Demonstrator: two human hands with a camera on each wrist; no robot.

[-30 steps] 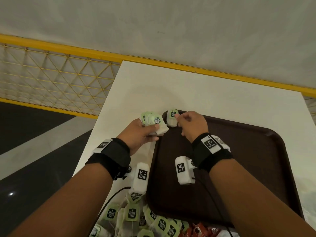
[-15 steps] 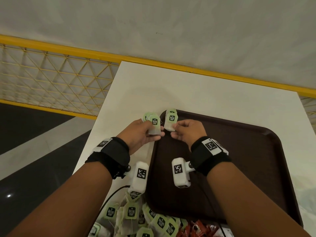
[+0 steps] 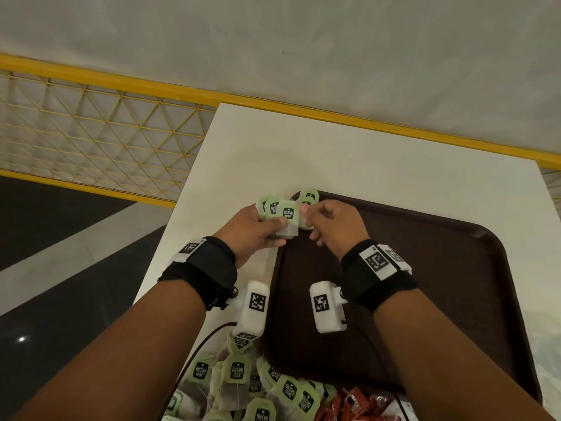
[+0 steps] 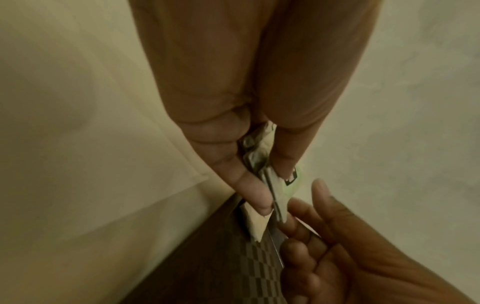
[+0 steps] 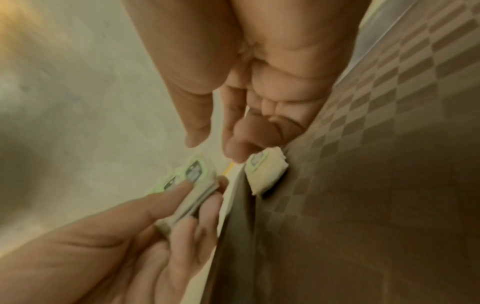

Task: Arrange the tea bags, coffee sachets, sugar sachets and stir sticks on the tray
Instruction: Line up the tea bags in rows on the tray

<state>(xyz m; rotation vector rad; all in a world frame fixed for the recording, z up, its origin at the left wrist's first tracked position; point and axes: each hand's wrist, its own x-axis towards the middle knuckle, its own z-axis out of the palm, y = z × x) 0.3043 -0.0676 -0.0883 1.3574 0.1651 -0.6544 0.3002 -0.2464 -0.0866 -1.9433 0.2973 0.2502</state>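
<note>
Brown tray (image 3: pixel 455 268) holds two tea bags (image 3: pixel 307 205) in its corner.

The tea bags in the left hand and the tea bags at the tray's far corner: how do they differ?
The held tea bags are fanned in the left hand, over the table edge; the placed tea bags lie stacked inside the tray, by the right hand. The held bunch looks larger. Both carry green tags.

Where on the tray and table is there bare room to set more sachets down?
Most of the brown tray is bare: right of the right hand, out to its right rim. The table beyond the tray is bare too. Crowded: the tray's far-left corner with placed tea bags, and the near edge's tea bag pile.
</note>
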